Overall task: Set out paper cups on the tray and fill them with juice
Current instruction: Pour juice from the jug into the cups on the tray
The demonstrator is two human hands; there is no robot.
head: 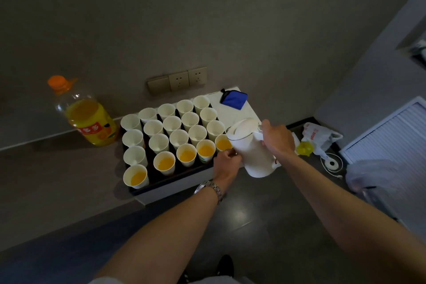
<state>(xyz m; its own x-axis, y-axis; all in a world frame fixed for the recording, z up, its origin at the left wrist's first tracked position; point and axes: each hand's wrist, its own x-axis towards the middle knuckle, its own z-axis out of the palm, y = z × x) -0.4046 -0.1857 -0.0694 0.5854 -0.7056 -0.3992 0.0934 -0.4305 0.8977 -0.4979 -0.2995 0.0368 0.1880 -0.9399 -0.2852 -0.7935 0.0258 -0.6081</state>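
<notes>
a: nearest in, what are the hands doing?
b: left hand (227, 159) is curled at the tray (175, 178) edge by the front cups (164, 163); whether it grips anything, i cannot tell. right hand (277, 139) grasps the jug (250, 148) handle.
a: and the jug?
b: beside the tray's right end, tilted, spout toward the cups.
a: farther back?
b: front row holds juice, back rows look empty. the bottle (86, 115) stands upright left of the tray
</notes>
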